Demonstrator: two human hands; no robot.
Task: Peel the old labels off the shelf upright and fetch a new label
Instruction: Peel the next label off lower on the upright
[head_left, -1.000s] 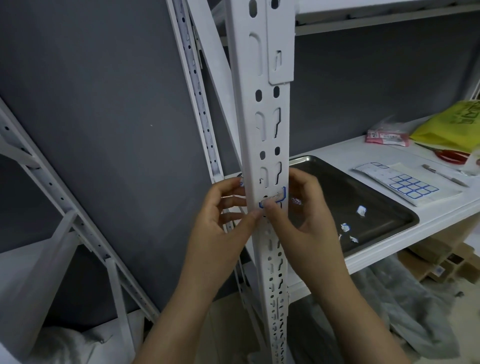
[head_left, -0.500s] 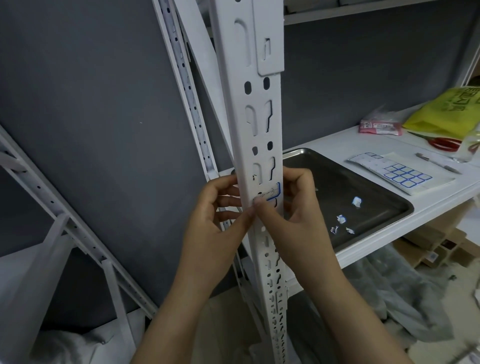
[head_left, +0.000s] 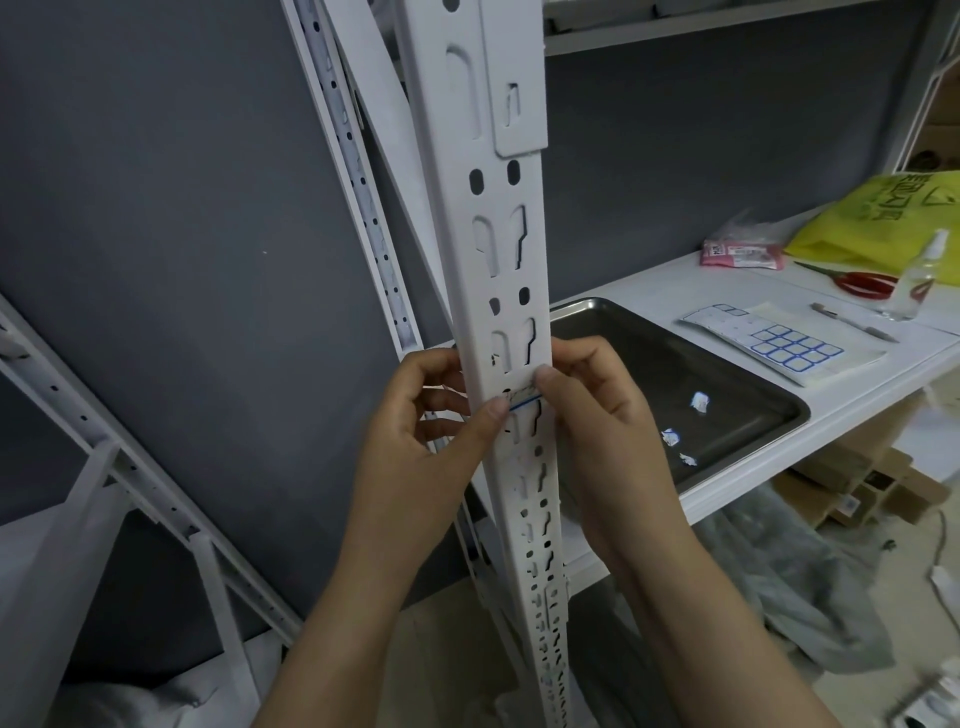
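in the middle of the frame a white perforated steel shelf upright (head_left: 498, 260) ran from the top edge down to the bottom. a small old label with a blue border (head_left: 522, 399) was stuck across its front face, a little below centre, between the two thumbs.

the left hand (head_left: 431, 415) gripped the upright from the left, its fingers curled round the edge and its thumb tip pressed on the label's left end. the right hand (head_left: 597, 405) gripped it from the right, fingers curled behind the edge, thumb tip on the label's upper right corner. whether any corner of the label had lifted could not be told.

right of centre, a dark rectangular metal tray (head_left: 727, 364) sat on the white shelf board (head_left: 649, 280) with a few torn white-and-blue label scraps (head_left: 700, 402) in it. just beyond the tray lay a white sheet of blue-bordered new labels (head_left: 779, 345). farther toward the right edge were a grey pen (head_left: 852, 322), red-handled scissors (head_left: 867, 285), a clear spray bottle (head_left: 919, 275), a pink packet (head_left: 740, 254) and a yellow plastic bag (head_left: 893, 223).
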